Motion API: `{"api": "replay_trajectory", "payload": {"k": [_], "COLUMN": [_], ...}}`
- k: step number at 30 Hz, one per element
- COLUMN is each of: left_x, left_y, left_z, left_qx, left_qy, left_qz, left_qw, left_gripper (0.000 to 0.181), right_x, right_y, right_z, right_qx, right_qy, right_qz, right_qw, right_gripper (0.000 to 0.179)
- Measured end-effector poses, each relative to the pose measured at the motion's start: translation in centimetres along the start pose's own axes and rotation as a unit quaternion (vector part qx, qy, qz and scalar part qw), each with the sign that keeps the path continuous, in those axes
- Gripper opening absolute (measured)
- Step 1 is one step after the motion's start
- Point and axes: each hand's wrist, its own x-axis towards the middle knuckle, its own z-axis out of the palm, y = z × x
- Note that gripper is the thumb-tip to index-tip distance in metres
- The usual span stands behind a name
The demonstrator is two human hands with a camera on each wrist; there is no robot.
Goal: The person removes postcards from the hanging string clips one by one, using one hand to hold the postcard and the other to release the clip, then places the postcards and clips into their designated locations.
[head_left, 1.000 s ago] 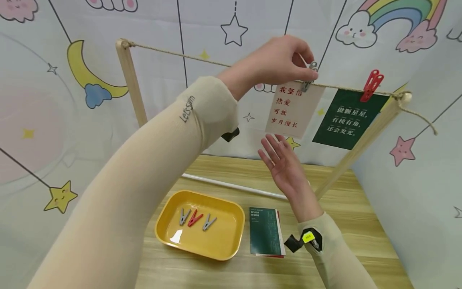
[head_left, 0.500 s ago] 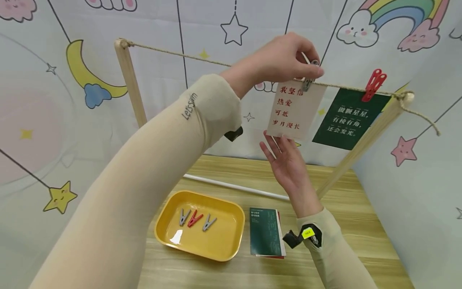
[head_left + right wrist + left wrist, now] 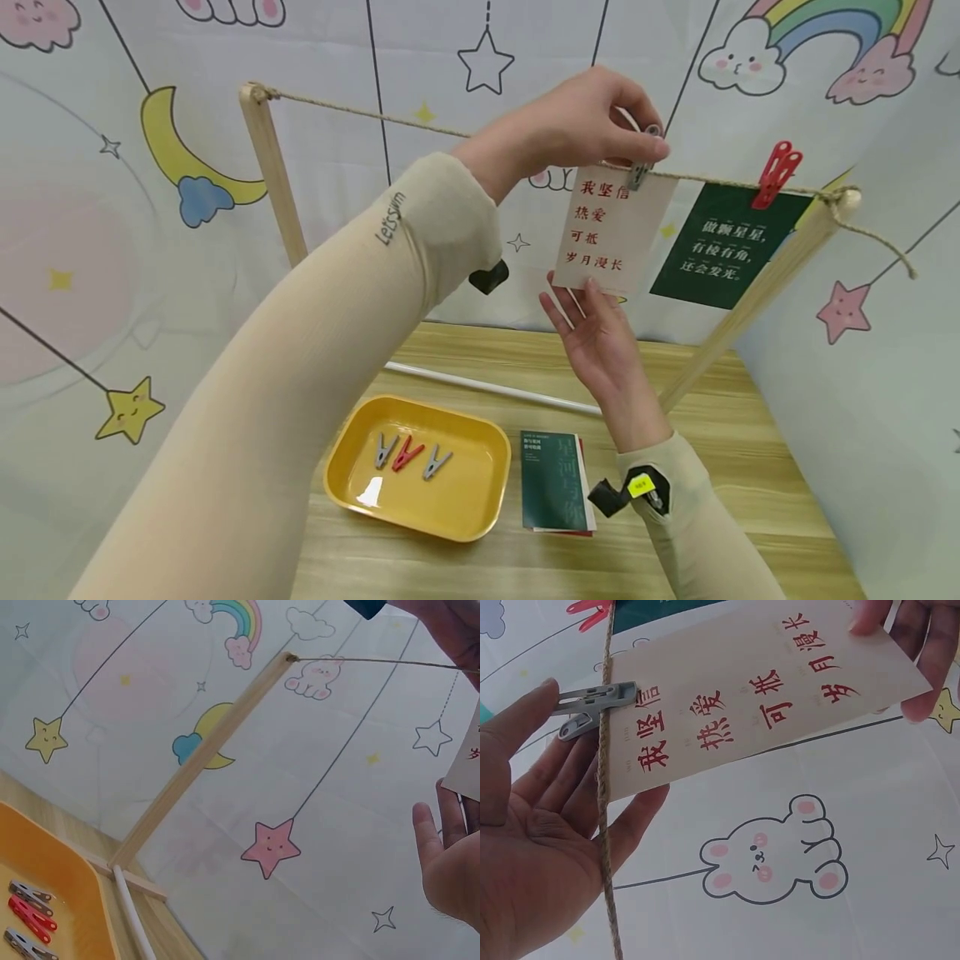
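A pale card with red characters (image 3: 600,229) hangs at the rope (image 3: 360,110). My left hand (image 3: 577,121) pinches a grey clothespin (image 3: 596,705) between thumb and fingers at the card's top edge. In the left wrist view the clothespin's jaws lie across the rope and over the card. My right hand (image 3: 606,350) holds the card's lower edge, thumb on the front and fingers behind. To the right, a green card with white characters (image 3: 712,250) hangs from the rope under a red clothespin (image 3: 776,177).
A yellow tray (image 3: 450,518) on the wooden table (image 3: 360,567) holds two grey clothespins and a red clothespin (image 3: 406,454). Beside it lies a stack of cards (image 3: 553,483), green on top. Wooden posts (image 3: 272,167) carry the rope, and a white rod (image 3: 487,387) runs low between them.
My right hand has risen from just below the pale card and taken its lower edge between thumb and fingers. The left hand has stayed on the clothespin with only a slight shift.
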Motion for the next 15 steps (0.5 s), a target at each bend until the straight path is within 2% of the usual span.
{"api": "replay_trajectory", "payload": {"k": [10,15], "left_x": [-0.17,-0.22], "left_y": [-0.08,-0.16], "left_z": [0.12,0.41], "left_qx": [-0.026,-0.038], "left_qy": [-0.003,0.007], "left_qz": [0.000,-0.008], "left_qw": [0.9997,0.9992], "left_gripper": [0.029,0.028], "right_x": [-0.18,-0.32], "right_y": [-0.04,0.04], "right_z": [-0.43,-0.39], "right_qx": [0.000,-0.002], "right_qy": [-0.005,-0.009], "right_qz": [0.002,0.001], "right_qw": [1.0000,1.0000], "right_gripper": [0.032,0.033]}}
